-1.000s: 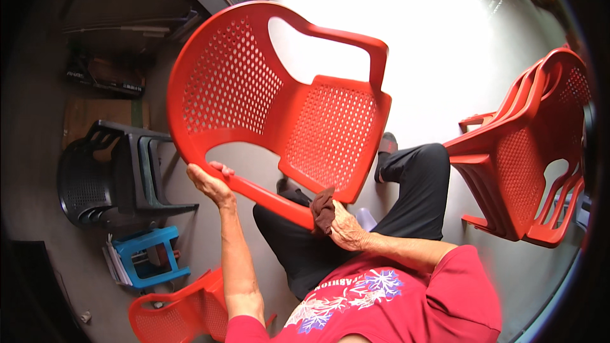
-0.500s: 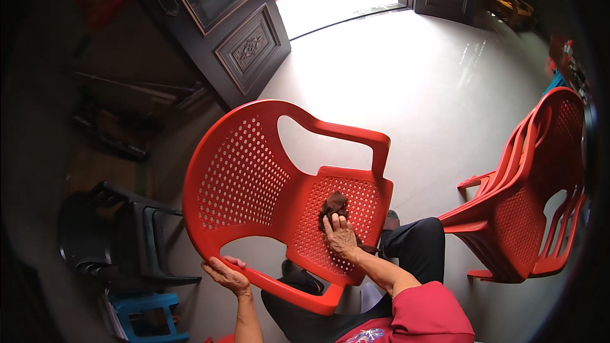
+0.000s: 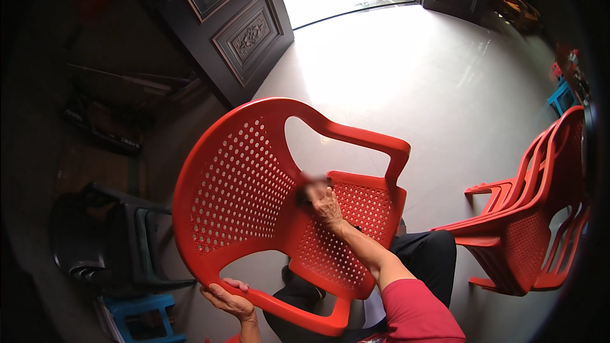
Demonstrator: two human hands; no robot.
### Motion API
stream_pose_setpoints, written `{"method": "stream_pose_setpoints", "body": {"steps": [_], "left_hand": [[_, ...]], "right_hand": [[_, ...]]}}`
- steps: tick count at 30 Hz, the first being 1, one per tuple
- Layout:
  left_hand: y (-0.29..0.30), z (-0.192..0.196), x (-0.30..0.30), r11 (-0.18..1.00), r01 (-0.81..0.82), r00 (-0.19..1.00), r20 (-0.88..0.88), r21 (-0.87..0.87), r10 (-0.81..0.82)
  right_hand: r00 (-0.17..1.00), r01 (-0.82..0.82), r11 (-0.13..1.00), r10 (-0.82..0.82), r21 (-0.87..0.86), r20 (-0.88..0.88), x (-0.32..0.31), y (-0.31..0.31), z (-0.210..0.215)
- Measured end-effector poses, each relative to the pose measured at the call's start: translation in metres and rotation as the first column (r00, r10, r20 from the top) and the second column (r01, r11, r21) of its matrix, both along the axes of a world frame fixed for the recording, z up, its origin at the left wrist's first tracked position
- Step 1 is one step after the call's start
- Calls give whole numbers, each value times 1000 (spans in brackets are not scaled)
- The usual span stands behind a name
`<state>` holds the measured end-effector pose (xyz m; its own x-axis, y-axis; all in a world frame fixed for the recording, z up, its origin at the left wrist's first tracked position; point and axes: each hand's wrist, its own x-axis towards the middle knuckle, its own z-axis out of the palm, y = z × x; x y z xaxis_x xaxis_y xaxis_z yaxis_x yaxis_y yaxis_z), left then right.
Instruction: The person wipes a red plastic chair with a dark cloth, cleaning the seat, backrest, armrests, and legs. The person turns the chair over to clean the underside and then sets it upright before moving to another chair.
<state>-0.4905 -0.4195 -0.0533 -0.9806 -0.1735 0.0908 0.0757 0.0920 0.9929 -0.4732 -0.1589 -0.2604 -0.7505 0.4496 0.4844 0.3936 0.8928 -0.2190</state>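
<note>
On chair (image 3: 254, 190) armrest, left hand (image 3: 230, 302), open floor (image 3: 406, 82) beyond

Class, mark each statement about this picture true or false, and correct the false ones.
1. The left hand grips an armrest of the red plastic chair. True.
2. The right hand rests on the floor. False: it presses a dark cloth against the chair's seat near the backrest.
3. A stack of red chairs stands to the person's right. True.
4. The held chair is blue. False: it is red.
5. The perforated backrest has holes. True.
</note>
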Motion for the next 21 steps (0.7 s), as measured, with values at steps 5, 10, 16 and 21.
{"method": "stream_pose_setpoints", "body": {"steps": [5,10,16,21], "left_hand": [[4,-1,1,1000,1,1000,5,13,-1],[7,-2,1,1000,15,1000,-6,15,-15],[-6,-5,0,999,15,1000,-4,40,-14],[2,-5,-3,993,74,997,-42,91,-71]], "right_hand": [[868,390,832,-475,-394,-143,-71,16,-9],[799,423,724,-582,-544,-153,-75,-67,-15],[942,-313,847,333,-429,-28,15,-117,16],[757,-541,762,625,-356,191,98,-86,28]]}}
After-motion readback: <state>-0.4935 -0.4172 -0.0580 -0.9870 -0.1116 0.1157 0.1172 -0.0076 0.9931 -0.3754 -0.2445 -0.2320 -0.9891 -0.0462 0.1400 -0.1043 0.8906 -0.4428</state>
